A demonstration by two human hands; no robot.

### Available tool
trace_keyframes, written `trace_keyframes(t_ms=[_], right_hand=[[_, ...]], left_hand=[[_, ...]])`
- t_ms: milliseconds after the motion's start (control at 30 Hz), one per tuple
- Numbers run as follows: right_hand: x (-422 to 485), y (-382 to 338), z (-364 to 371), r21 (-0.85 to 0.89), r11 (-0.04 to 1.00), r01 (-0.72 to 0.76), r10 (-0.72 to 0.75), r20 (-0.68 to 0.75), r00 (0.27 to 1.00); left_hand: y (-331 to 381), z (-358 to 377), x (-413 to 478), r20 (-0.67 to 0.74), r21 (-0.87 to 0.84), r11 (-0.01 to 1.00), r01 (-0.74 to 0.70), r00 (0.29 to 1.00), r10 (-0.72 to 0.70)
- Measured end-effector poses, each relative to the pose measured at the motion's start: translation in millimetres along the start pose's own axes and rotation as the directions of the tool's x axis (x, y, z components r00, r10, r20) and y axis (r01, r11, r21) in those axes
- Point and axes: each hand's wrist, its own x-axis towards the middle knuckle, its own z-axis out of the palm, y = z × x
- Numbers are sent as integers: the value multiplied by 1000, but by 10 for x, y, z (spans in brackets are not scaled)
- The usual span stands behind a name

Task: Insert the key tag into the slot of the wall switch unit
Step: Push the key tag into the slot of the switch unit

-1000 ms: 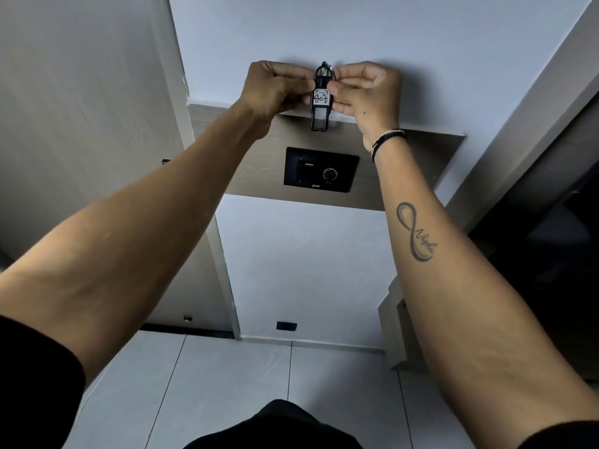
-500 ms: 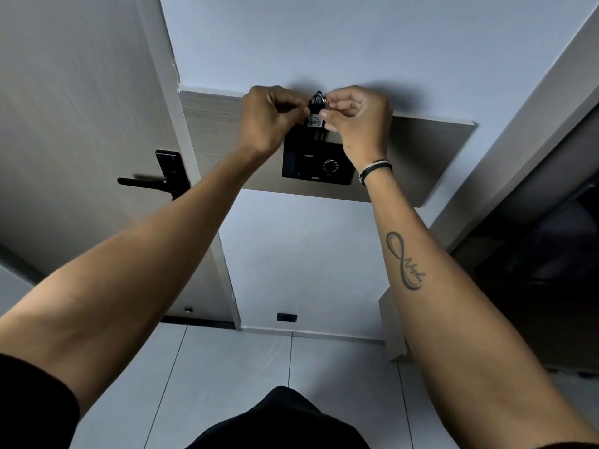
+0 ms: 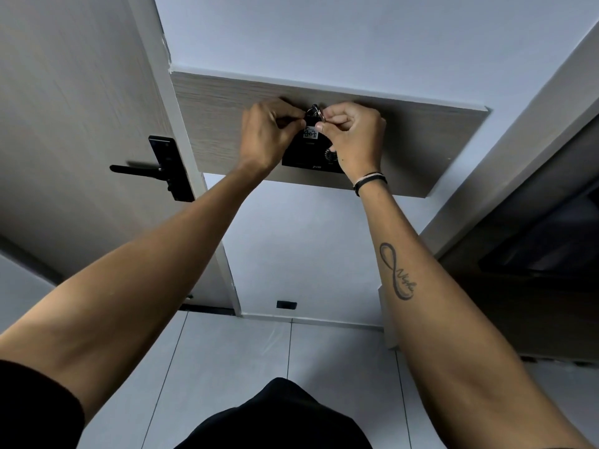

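Both hands are up at the wall, and the key tag (image 3: 310,131) sits pinched between them, right over the top of the black wall switch unit (image 3: 311,157). The left hand (image 3: 265,137) nips the tag's left edge with closed fingertips; the right hand (image 3: 353,137) grips the other edge near the metal ring (image 3: 319,113) above its thumb. The tag looks small, light and rigid, probably smooth plastic, so an edge pinch near the top suits it and leaves the lower end free for the slot. The slot itself is hidden behind tag and fingers; whether the tag is in, I can't tell. The round dial (image 3: 330,155) sits just under the right hand's fingers and could get bumped. The door handle (image 3: 139,170) is well off beyond the left hand.
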Motion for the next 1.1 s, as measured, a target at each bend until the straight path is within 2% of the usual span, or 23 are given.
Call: trace_keyframes(t_ms=[333, 533, 1100], right_hand=[[23, 54, 24, -180, 974, 141, -134, 50, 990], [-17, 45, -5, -234, 945, 227, -225, 36, 974], [-55, 52, -12, -235, 961, 148, -148, 16, 989]], left_hand=[[-61, 80, -156, -70, 198, 970, -143, 985, 160], [-7, 85, -178, -90, 203, 972, -121, 986, 142], [121, 58, -215, -53, 234, 968, -91, 993, 106]])
